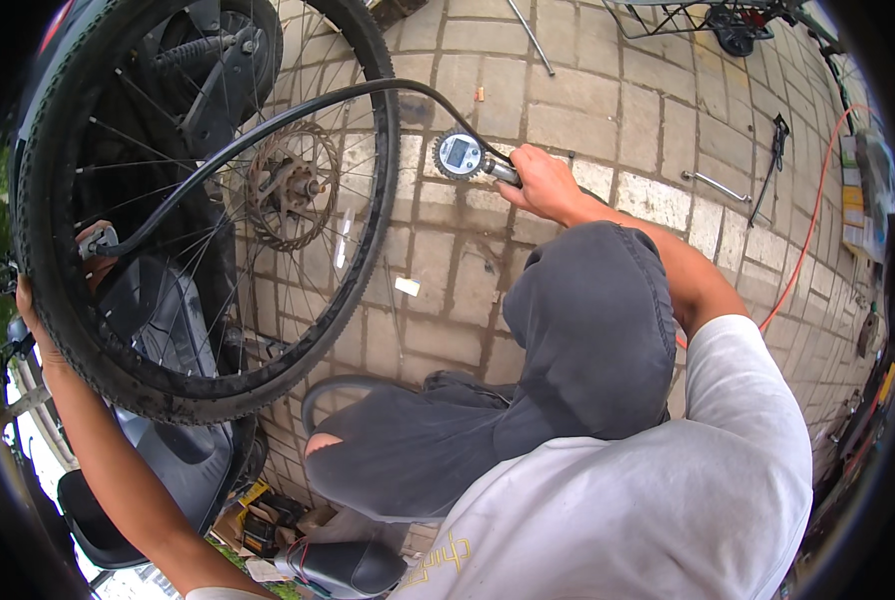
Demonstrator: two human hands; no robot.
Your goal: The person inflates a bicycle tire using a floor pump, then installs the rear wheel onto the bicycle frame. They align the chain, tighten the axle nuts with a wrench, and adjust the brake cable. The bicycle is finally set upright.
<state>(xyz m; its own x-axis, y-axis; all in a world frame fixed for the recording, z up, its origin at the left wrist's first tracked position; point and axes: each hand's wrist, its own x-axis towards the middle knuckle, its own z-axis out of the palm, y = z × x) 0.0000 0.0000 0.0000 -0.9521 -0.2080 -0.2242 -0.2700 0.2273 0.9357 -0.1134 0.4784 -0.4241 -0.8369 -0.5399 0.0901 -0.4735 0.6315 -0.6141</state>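
Observation:
A bicycle wheel (358,310) with knobby tyre and disc brake rotor (273,205) stands upright at left. My left hand (98,266) reaches round the tyre, its fingers closed on a metal hose chuck (99,240) at the rim; the tyre partly hides it. A black hose (328,97) arches from there across the spokes to a tyre inflator with a round digital gauge (459,154). My right hand (540,182) grips the inflator's handle to the right of the wheel, above my bent knee.
A dark scooter (158,455) stands under and behind the wheel. Wrenches (716,185), a rod (528,35), a black tool (768,170) and an orange hose (818,220) lie on the paving (568,110). A frame (668,15) is at top right, boxes (268,515) at bottom left.

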